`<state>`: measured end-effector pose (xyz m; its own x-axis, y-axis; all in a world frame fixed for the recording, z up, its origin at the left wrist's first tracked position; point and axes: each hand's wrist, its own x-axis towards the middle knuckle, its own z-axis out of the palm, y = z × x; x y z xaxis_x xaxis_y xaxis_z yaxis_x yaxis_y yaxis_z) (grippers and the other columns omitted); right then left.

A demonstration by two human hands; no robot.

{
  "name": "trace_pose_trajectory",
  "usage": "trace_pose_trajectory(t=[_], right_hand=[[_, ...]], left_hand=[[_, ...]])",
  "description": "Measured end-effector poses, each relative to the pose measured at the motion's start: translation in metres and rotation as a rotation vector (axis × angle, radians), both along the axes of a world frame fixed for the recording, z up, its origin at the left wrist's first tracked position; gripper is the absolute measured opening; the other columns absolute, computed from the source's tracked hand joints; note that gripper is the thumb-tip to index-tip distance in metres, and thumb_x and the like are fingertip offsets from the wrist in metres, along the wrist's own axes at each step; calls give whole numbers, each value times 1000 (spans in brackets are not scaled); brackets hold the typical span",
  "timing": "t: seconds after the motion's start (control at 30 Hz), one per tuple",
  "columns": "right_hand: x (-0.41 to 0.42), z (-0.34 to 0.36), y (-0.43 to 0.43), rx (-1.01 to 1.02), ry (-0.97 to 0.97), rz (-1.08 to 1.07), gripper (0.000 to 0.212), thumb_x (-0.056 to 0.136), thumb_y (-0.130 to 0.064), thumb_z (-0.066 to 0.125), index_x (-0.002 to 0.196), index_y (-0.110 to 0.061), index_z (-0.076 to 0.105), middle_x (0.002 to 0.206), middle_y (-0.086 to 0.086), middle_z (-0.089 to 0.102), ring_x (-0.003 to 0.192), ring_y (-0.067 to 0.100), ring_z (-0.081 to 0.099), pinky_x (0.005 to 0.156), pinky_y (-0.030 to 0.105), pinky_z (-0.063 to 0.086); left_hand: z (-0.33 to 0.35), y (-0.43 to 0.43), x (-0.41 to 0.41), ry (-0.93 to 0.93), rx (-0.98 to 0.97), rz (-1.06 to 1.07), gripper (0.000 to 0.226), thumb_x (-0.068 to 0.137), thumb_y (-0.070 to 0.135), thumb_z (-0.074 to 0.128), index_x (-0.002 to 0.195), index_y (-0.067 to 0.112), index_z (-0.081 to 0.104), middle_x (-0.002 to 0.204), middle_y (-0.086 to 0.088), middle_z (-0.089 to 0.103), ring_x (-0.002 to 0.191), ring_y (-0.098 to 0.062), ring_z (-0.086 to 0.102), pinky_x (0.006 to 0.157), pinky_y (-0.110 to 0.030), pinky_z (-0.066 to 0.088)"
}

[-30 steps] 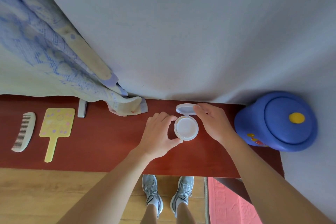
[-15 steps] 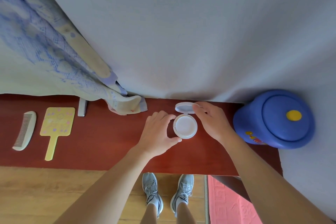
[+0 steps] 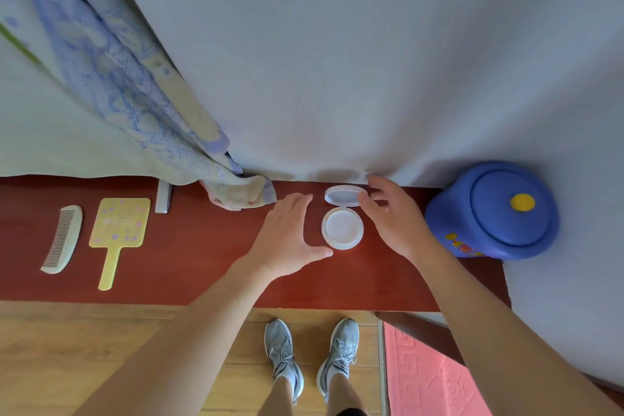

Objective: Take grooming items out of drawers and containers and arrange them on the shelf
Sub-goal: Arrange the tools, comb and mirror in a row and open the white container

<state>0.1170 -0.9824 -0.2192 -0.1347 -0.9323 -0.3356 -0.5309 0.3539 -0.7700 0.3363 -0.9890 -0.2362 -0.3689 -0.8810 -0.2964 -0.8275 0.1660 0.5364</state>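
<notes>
**Open compact on shelf, flanked by two open grips**

A pale toothed plastic comb [image 3: 62, 239] and a flat yellow paddle-shaped hand mirror [image 3: 118, 230] lie side by side at the left end of the red-brown wooden shelf [image 3: 189, 263].

The left grip [image 3: 287, 236], a bare hand, is open with its fingers straight, just left of the round white plastic compact [image 3: 342, 230].

The compact rests on the shelf close to the wall, between the two grips. Its lid is hinged open, and its base-to-lid axis runs from the near edge toward the wall.

The right grip [image 3: 395, 216] is open with its fingers spread. They overlap the lid's right rim, so this grip is judged the nearer one to the lid.

A round blue plastic lidded pot [image 3: 493, 213] stands at the right end.

Whether the left thumb tip or the right fingertips touch the compact cannot be told. The pot's contents are hidden.
</notes>
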Motion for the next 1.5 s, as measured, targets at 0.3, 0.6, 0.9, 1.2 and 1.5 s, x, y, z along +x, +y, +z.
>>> trace_pose_trajectory(t=[0.3, 0.6, 0.9, 1.2, 1.5], right_hand=[[11, 40, 15, -26, 88, 31, 64, 90, -53, 56, 146, -25, 39, 146, -7, 43, 131, 11, 43, 111, 36, 36], [28, 93, 34, -107, 176, 81, 71, 86, -64, 52, 146, -30, 37, 150, -15, 38, 137, 5, 33, 108, 23, 27], [57, 139, 49, -160, 440, 213, 64, 95, -56, 47, 150, -27, 32, 157, -10, 29, 144, 7, 21, 114, 25, 20], [78, 176, 60, -203, 659, 266, 54, 103, -39, 38, 150, -15, 32, 156, 0, 32, 144, 17, 25, 116, 27, 15], [94, 190, 65, -261, 858, 296, 47, 102, -33, 33, 142, -11, 43, 141, 4, 49, 131, 25, 39, 111, 34, 20]], left_hand=[[39, 0, 15, 58, 37, -6, 105, 80, 60, 70, 158, 17, 13, 166, 2, 12, 152, -12, 9, 122, -31, 14], [84, 3, 37, 35, -31, -25, 91, 90, 62, 55, 158, 18, 13, 166, 1, 9, 152, -15, 12, 124, -37, 16], [134, 9, 56, -15, -143, -60, 70, 101, 52, 40, 158, 19, 16, 167, -1, 9, 153, -16, 6, 123, -34, 11], [172, 11, 67, -167, -305, -98, 59, 105, 42, 33, 154, 11, 26, 163, -9, 21, 150, -25, 17, 121, -39, 20], [177, 17, 78, -286, -454, -39, 66, 92, 44, 7, 135, 12, 47, 139, -4, 47, 128, -24, 42, 103, -40, 38]])
